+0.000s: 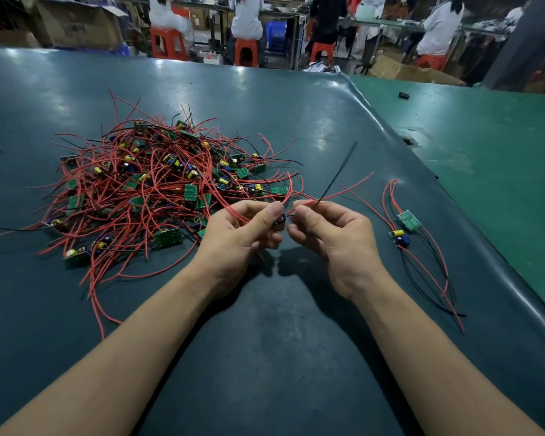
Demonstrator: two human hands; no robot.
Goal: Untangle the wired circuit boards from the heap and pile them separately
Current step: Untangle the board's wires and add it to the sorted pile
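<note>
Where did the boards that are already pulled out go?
In the head view, the two freed boards lie on the dark mat, right of the right hand, near the mat's right edge.

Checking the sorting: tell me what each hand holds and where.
The left hand pinches a small board with red wires through its fingers. The right hand pinches that board's red and black wires close to it.

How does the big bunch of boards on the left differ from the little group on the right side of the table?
The tangled heap holds dozens of boards with wires crossing everywhere; the sorted pile holds just two boards. The heap's wires splay in all directions, while the pile's run roughly parallel, toward and away from the person. The heap spreads wide; the pile stays narrow. Both have green boards with red and black wires.
</note>
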